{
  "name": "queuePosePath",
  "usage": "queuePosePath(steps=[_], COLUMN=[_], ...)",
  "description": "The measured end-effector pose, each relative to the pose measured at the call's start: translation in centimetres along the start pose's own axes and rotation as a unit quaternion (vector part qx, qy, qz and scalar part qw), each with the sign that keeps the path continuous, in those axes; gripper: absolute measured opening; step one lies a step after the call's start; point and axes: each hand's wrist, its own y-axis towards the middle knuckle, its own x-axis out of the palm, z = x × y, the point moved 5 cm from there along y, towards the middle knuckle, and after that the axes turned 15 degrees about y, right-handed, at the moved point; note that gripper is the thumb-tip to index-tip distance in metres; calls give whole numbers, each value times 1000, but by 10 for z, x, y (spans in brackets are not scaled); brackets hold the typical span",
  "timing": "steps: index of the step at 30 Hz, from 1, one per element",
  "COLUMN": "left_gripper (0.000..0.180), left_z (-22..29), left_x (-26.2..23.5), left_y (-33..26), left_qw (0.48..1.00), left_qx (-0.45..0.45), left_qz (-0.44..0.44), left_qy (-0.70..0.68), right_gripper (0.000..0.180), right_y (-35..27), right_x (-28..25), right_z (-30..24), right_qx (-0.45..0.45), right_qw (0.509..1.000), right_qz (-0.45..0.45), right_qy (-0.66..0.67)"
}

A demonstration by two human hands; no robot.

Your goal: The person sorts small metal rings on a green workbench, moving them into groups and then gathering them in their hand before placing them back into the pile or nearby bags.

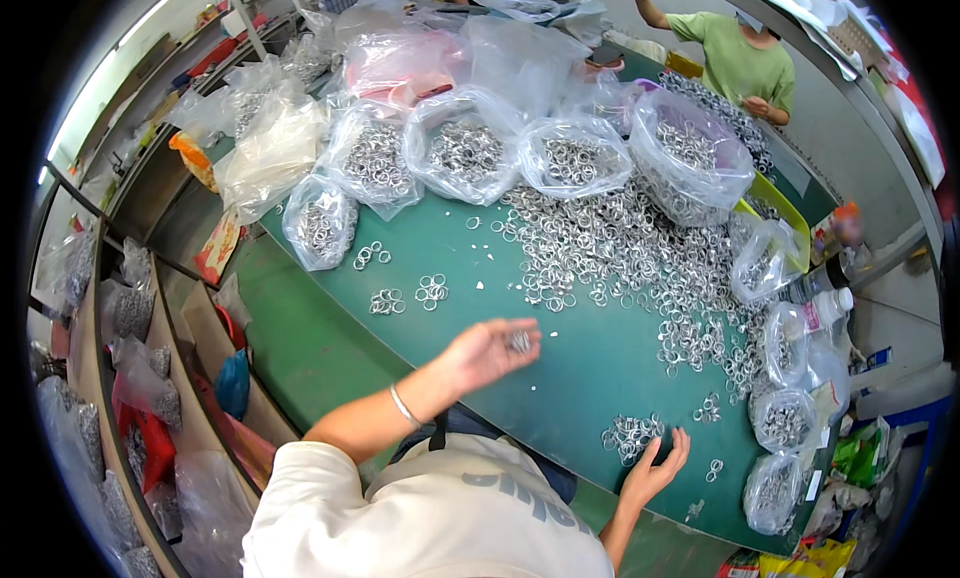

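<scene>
Item: small cluster of metal rings point(519, 340), silver, carried in my left hand point(487, 353); palm up, fingers half curled around them, thumb loosely over the top, hand raised over the green table point(560, 378). Being round, the rings have no long axis; which way they face within my grip is too small to tell. Item: second small heap of rings point(630, 433), flat on the table just beyond the fingertips of my right hand point(652, 470); that hand is spread and empty, fingers up, its heel near the table's near edge. Item: large loose pile of rings point(620, 248), well beyond both hands, backed by clear bags of rings point(465, 153). Handling note: I judge a cupped palm, kept level, best keeps the rings from spilling.
</scene>
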Motion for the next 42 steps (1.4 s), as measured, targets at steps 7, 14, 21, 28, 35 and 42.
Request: queuePosePath(steps=[7,14,21,28,35,42], left_gripper=[36,38,56,63,38,52], left_z=[193,74,-78,-126,-127,-157], left_x=[8,39,81,117,69,16], left_y=[31,31,-4,2,-61,-55], left_qw=[966,876,554,749,754,894], left_qx=[245,181,297,244,-108,-347], left_qz=[72,-20,-136,-178,-380,-276], left_qy=[28,446,766,589,525,61], right_gripper=[31,39,41,48,89,72], right_y=[3,6,12,10,21,15], right_x=[3,5,-5,13,19,45], right_z=[-2,-5,-5,-13,-30,-42], right_qx=[3,-8,79,-1,-95,-162], right_qw=[1000,997,979,969,947,918], right_qz=[13,-46,-88,-211,-306,-361], right_qy=[-1,57,169,132,-27,-25])
